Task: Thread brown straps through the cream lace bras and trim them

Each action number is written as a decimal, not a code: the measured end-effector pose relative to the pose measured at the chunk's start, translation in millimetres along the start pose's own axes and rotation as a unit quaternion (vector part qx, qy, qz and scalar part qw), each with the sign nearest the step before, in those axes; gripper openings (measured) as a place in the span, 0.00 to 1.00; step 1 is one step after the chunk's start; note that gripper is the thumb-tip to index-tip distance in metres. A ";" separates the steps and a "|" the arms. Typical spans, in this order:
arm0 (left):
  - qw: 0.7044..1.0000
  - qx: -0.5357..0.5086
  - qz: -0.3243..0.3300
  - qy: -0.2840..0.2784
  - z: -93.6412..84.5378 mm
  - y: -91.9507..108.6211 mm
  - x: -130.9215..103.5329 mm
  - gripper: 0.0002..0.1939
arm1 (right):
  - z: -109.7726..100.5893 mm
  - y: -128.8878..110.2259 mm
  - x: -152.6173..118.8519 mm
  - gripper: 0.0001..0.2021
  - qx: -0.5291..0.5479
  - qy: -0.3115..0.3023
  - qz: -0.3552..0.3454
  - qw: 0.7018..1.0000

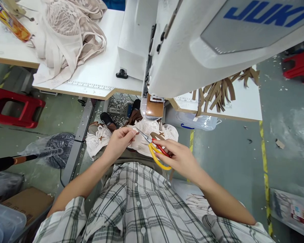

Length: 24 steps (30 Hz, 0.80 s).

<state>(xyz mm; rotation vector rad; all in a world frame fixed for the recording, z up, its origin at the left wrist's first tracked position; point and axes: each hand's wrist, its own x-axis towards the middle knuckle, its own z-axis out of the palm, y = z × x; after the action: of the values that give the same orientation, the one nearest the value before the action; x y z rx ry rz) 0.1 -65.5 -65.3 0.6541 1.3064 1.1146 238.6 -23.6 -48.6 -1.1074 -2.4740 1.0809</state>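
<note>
Pointing toward the left hand (pixel 121 139), red-and-yellow scissors (pixel 149 139) were gripped by the right hand (pixel 179 157) while pale lace fabric (pixel 149 127) was pinched in the left, near a sewing machine (pixel 178 60).

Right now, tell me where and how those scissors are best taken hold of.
Grip the scissors by the yellow and red handles, probably best from the wearer's right, where the right hand holds them. The handles lie toward that side, while the narrow blades point away, toward the left hand.
</note>
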 end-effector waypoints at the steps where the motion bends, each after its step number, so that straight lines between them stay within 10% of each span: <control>1: 0.999 -0.032 -0.014 0.007 1.2 0.8 -0.1 0.15 | -1.9 2.0 -4.0 0.17 -0.002 0.007 0.009 1.000; 7: 0.983 -0.166 -0.076 0.021 2.1 6.0 1.7 0.15 | -54.3 36.7 -17.2 0.16 0.013 0.109 0.146 0.983; 13: 0.990 -0.118 -0.073 -0.006 6.5 15.7 -2.3 0.19 | -149.1 78.1 82.7 0.19 -0.101 0.328 0.159 0.926; 18: 0.994 -0.015 -0.104 -0.023 6.3 19.7 1.9 0.24 | -213.0 87.5 159.1 0.20 -0.210 0.279 0.182 0.919; 24: 0.993 0.051 -0.091 -0.053 9.4 16.8 9.7 0.33 | -197.4 117.2 160.6 0.16 -0.231 0.243 0.220 0.916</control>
<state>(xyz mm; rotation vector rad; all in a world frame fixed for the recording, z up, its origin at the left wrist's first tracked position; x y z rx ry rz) 3.7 -48.6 -52.4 0.6477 1.3105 0.8585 284.4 249.6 -6.5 -1.8685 -2.1585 0.2182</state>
